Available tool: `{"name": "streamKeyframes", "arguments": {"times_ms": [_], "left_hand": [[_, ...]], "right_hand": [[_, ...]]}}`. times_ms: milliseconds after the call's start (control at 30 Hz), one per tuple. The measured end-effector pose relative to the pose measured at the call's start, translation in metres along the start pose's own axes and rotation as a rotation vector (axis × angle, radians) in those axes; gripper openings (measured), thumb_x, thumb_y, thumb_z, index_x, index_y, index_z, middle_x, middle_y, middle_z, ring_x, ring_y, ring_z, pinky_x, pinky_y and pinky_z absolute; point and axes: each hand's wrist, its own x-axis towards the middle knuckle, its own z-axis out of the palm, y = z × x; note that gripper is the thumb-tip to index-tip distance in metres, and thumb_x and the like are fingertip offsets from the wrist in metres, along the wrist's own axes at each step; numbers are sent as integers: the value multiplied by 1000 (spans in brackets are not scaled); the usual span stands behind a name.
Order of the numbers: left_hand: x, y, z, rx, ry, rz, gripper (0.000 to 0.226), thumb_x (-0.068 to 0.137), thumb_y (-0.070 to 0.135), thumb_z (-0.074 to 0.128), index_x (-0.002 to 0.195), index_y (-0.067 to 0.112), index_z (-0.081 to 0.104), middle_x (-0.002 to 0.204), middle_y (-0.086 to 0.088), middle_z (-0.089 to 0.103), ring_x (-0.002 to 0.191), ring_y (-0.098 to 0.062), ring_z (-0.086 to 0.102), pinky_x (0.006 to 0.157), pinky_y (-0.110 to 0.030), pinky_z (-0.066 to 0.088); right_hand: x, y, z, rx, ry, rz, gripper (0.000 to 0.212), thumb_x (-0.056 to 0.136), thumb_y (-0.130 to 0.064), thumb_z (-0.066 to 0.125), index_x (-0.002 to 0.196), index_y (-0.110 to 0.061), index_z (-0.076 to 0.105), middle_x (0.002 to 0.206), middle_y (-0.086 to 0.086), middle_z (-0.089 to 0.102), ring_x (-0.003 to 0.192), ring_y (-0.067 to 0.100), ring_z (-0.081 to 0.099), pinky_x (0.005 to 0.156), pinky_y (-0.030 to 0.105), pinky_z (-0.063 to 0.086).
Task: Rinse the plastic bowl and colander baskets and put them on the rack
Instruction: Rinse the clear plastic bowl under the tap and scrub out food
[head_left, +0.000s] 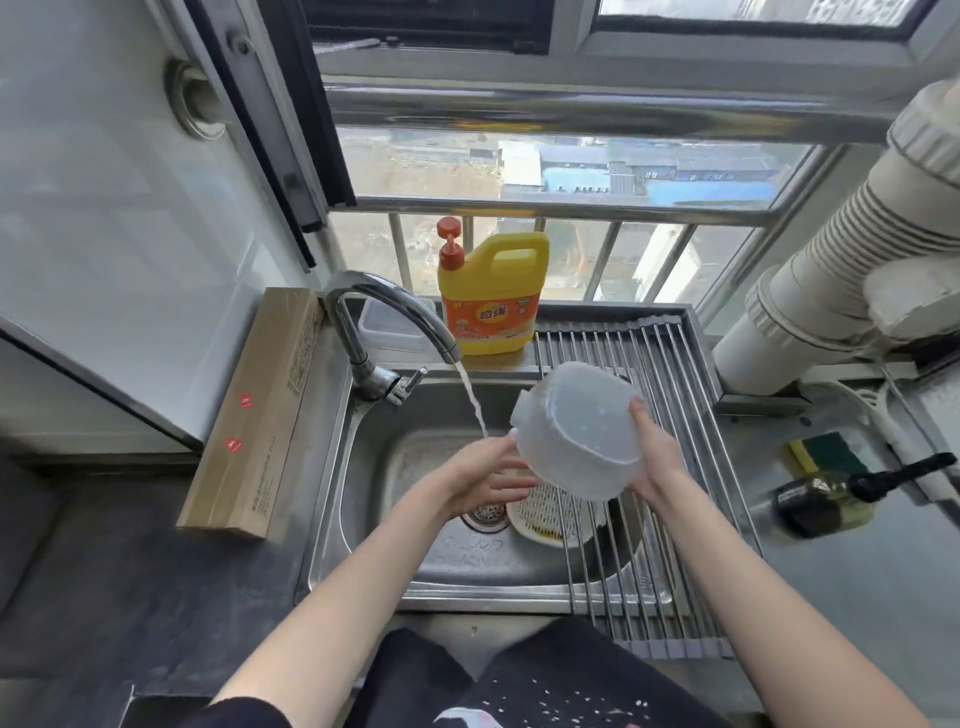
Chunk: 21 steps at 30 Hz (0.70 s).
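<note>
the sink (363, 519) takes up the middle of the view, with the roll-up rack (675, 374) laid across its right side and bare of dishes. the tap (395, 312) is running — its stream falls into the basin just left of the hands. the bowl (582, 431), clear plastic, is held up over the sink's right half at the rack's edge, tipped so its mouth faces the person. a colander basket (545, 514) lies in the basin below it, partly under the rack bars; whether a second one sits there cannot be told.

the right hand (654, 457) grips the bowl's right rim, fingers curled round it. the left hand (488, 473) sits at the bowl's lower left with fingers fairly straight, touching or steadying it rather than clasping.

judging by this, the bowl's rinse looks about done and the step in hand is draining it. the next move calls for turning it mouth-down and setting it on the rack bars — far enough right to leave room — then reaching down for the basket.
</note>
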Motion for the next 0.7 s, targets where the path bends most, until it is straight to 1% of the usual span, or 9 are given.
{"name": "streamKeyframes", "arguments": {"times_ms": [67,133,200,267,400,433,533,600,700], "left_hand": [[11,12,12,58,26,57,62,97,37,49,150,22,20,126,-16,56,107,-29,63,96,-44,51],[24,24,25,134,31,72,67,97,40,47,151,35,8,131,-18,54,107,-29,62,94,-42,51],[40,33,36,180,21,75,67,96,43,48,151,38,10,133,-18,53,110,-29,62,96,-41,50],[55,38,46,184,40,91,68,95,42,51,151,36,13,139,-17,48,109,-27,61,97,-39,50],[86,43,59,203,145,171,74,93,39,55,152,36,11,144,-8,45,105,-21,60,76,-27,52],[93,44,62,211,175,185,74,93,39,56,152,37,10,145,-6,44,111,-24,57,77,-29,52],[111,46,65,233,248,226,75,92,40,57,151,38,10,151,1,37,131,-26,44,104,-48,42],[122,46,64,252,300,202,75,90,43,57,150,42,13,150,-3,35,136,-28,37,113,-49,30],[132,47,64,366,375,127,73,89,52,54,149,45,13,143,-12,24,137,-34,22,115,-48,19]], "right_hand": [[13,-17,-6,-53,92,-95,64,81,-55,63,123,-9,48,115,11,57,100,31,59,80,47,55],[26,-33,-8,-132,115,-173,69,75,-60,67,120,-12,48,118,11,57,104,32,59,86,50,53],[42,-46,-7,-209,113,-210,66,72,-64,67,114,-17,50,118,10,59,105,33,59,89,53,52],[56,-58,-2,-263,104,-233,66,74,-62,67,119,-15,53,121,9,59,109,32,58,92,52,51],[83,-70,5,-454,163,-339,60,85,-56,55,133,-20,52,133,12,49,120,30,48,100,43,43],[91,-71,6,-495,169,-354,58,88,-56,51,134,-20,50,136,14,45,122,31,45,103,44,40],[106,-72,6,-594,121,-353,61,93,-56,43,139,-16,45,140,14,45,127,32,43,106,44,37],[115,-72,5,-611,96,-353,59,95,-53,43,141,-16,41,141,11,47,127,31,45,103,42,38],[126,-70,4,-626,115,-368,55,96,-48,43,142,-17,37,139,9,49,123,31,49,89,34,38]]}}
